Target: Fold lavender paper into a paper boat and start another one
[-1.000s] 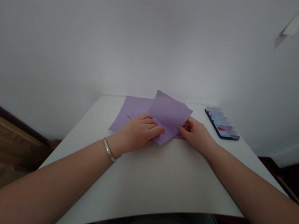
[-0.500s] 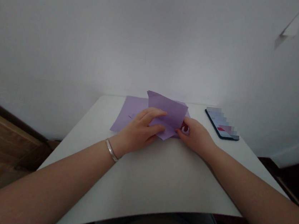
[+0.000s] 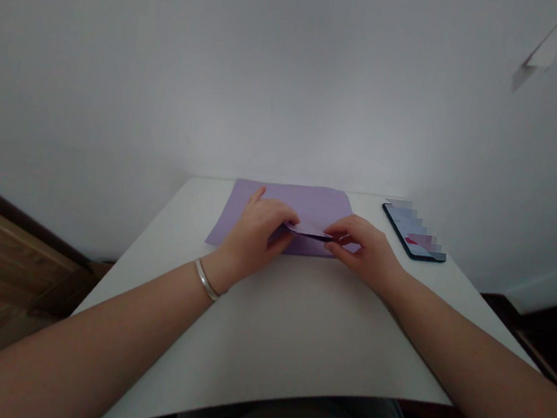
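A purple paper sheet (image 3: 316, 205) lies at the far middle of the white table (image 3: 285, 324). A loose flap of purple paper (image 3: 310, 230) is held low over it, nearly edge-on to me. My left hand (image 3: 255, 233), with a silver bracelet on the wrist, pinches the flap's left end, index finger stretched out over the sheet. My right hand (image 3: 362, 249) pinches the flap's right end between thumb and fingers. Whether the flap belongs to the flat sheet or is a separate sheet I cannot tell.
A dark phone (image 3: 414, 232) with a lit screen lies at the table's far right, close to my right hand. A pale wall rises just behind the table. Wooden floor shows at the left, dark floor at the right.
The raised purple sheet has come down from standing tilted to lying almost flat over the sheet below. Both hands have moved with it, closer together.
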A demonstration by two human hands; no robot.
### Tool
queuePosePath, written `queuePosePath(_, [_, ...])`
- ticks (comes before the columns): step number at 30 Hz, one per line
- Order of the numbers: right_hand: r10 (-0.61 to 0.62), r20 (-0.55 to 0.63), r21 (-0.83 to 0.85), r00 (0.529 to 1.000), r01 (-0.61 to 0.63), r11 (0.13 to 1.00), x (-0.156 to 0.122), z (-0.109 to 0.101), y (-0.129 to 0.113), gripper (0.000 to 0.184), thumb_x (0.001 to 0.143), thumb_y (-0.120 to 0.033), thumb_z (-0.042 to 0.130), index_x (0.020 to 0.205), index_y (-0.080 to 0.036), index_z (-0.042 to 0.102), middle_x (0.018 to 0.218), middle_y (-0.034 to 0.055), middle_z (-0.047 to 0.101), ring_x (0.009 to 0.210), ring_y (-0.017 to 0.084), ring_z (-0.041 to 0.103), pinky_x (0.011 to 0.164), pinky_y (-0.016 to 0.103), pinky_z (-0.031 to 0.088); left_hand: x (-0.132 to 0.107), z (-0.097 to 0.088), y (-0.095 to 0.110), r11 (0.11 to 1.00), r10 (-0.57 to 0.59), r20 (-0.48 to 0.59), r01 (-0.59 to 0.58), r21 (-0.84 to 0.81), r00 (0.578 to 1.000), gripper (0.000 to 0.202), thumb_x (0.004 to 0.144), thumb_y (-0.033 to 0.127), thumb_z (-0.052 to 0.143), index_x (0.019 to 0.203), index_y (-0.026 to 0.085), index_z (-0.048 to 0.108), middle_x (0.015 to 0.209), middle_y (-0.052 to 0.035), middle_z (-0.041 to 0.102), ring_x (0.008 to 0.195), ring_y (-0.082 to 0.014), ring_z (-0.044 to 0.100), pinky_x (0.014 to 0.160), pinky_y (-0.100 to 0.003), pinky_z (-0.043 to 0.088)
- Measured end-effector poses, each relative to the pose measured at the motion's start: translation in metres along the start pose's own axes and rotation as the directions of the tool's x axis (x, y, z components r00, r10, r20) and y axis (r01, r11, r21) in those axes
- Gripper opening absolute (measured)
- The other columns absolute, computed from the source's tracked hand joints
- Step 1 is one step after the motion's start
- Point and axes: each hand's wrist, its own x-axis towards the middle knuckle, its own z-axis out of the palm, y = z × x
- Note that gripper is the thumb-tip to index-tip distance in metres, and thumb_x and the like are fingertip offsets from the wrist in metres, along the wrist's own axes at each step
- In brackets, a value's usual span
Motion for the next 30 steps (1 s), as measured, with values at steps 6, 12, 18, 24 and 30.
queuePosePath(6, [-0.101,-0.071,-0.077,0.992,0.095,0.992,0.001,-0.002,-0.004,0.008,0.082,-0.015,0.063,0.088,-0.021,0.063,0.085,0.0029,0.063,0.074,0.013,0.062,0.067,0.028,0.056,-0.001,-0.001,0.001,0.996,-0.079,0.032,0.081,-0.045,0.996,0.017,0.078,0.012,0.055,0.092,0.020,0.054,0.092,-0.0018,0.065,0.091,-0.0173,0.061,0.110,-0.054,0.030])
queuePosePath(12, [-0.250,-0.125,-0.258,0.960,0.212,0.943,0.004,-0.003,-0.013,0.010,0.085,-0.014,0.059,0.088,-0.021,0.064,0.083,0.0050,0.065,0.079,0.016,0.062,0.073,0.031,0.053,0.001,-0.004,0.005,0.991,0.044,0.086,-0.033,-0.126,0.995,0.028,0.085,0.012,0.055,0.112,0.020,0.058,0.106,-0.0052,0.068,0.102,-0.0170,0.062,0.109,-0.048,0.035])
queuePosePath(18, [-0.240,-0.212,-0.212,0.948,0.195,0.958,0.004,-0.002,-0.018,0.011,0.084,-0.013,0.061,0.090,-0.022,0.064,0.084,0.0034,0.066,0.079,0.015,0.062,0.073,0.031,0.053,0.003,-0.003,0.006,0.960,-0.010,0.006,0.011,-0.280,1.000,0.011,0.087,0.016,0.058,0.094,0.021,0.064,0.101,-0.0025,0.070,0.097,-0.0134,0.065,0.113,-0.047,0.031])
queuePosePath(24, [-0.126,-0.290,-0.156,0.949,0.083,0.984,0.003,-0.003,-0.012,0.005,0.082,-0.019,0.065,0.083,-0.023,0.065,0.080,0.0012,0.068,0.073,0.016,0.063,0.066,0.031,0.052,0.001,-0.001,0.007,0.962,-0.114,-0.024,0.104,-0.252,0.993,0.009,0.084,0.018,0.058,0.092,0.021,0.062,0.095,-0.0008,0.072,0.088,-0.0136,0.067,0.112,-0.049,0.031])
queuePosePath(30, [-0.259,-0.230,-0.228,0.938,0.207,0.952,0.004,-0.007,-0.024,0.009,0.082,-0.017,0.064,0.085,-0.025,0.064,0.085,0.0013,0.072,0.083,0.018,0.065,0.081,0.038,0.050,0.004,-0.007,0.007,0.985,-0.072,-0.104,0.087,0.151,0.992,0.012,0.079,0.016,0.063,0.087,0.025,0.066,0.091,0.0018,0.073,0.096,-0.0193,0.064,0.110,-0.053,0.026])
